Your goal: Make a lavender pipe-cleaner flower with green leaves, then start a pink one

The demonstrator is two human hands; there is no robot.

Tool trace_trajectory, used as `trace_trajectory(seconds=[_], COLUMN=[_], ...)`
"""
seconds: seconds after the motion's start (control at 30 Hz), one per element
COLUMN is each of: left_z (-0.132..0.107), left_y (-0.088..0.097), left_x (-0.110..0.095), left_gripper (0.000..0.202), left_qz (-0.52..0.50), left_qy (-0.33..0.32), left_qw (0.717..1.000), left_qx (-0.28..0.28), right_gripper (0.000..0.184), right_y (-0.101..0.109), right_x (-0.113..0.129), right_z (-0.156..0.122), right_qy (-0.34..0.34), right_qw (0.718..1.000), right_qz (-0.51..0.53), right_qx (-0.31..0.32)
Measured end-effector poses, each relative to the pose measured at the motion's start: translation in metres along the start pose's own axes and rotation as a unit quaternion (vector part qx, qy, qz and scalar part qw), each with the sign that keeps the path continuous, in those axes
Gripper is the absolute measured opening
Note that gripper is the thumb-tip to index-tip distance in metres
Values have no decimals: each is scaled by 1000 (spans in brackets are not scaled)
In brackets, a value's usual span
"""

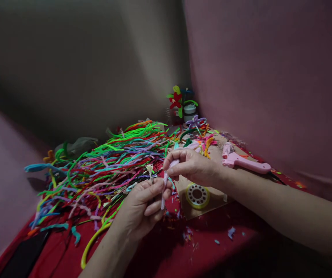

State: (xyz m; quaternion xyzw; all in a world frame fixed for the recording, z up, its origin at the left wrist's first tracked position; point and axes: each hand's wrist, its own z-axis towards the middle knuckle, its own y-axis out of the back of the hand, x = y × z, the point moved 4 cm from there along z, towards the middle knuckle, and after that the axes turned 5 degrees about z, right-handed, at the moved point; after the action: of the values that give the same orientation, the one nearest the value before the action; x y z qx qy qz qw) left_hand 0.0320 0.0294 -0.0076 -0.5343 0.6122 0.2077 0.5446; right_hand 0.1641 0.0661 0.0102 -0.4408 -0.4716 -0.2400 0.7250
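Close together over the near part of the table are my two hands. A pale lilac pipe cleaner [163, 191] runs between them, with its lower end hanging past my left fingers. My left hand [143, 206] is closed on it with thumb and fingers. A small cream-tipped bundle [149, 170], like flower stamens, sticks up by the left fingers; whether they grip it I cannot tell. Thumb and forefinger of my right hand [190, 166] pinch the upper part of the pipe cleaner, where a pale fuzzy loop partly shows behind them.
A heap of colourful pipe cleaners [119, 154] covers the table's left. Right of my hands lie a yellow tape roll [197, 195] on a board and a pink glue gun [248, 162]. A purple pipe-cleaner flower [195, 122] and a lidded cup [189, 111] stand behind. Scraps dot the red cloth [200, 227].
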Motion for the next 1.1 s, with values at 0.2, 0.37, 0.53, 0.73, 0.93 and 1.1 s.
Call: trace_trajectory(seconds=[0.2, 0.37, 0.53, 0.73, 0.93, 1.1], left_z=[-1, -2, -3, -5, -10, -9], left_y=[1, 1, 1, 7, 5, -1], left_x=[1, -1, 0, -5, -16, -12], left_gripper=[13, 12, 16, 26, 30, 31], left_qz=[53, 61, 63, 59, 78, 76], left_qy=[-44, -76, -34, -35, -63, -64], left_qw=[997, 994, 996, 994, 990, 990], left_qx=[-30, -55, -49, -90, -97, -102], right_gripper=[8, 13, 14, 23, 41, 49], right_y=[0, 0, 2, 8, 59, 114], right_x=[-7, -16, -23, 0, 42, 26], right_z=[-1, -2, 0, -11, -88, -122], right_qy=[-39, -108, -136, -30, 130, -41], right_qw=[997, 984, 975, 999, 657, 496], right_qz=[64, 144, 174, -31, -708, -819], right_qx=[5, 4, -18, -19, -223, -287])
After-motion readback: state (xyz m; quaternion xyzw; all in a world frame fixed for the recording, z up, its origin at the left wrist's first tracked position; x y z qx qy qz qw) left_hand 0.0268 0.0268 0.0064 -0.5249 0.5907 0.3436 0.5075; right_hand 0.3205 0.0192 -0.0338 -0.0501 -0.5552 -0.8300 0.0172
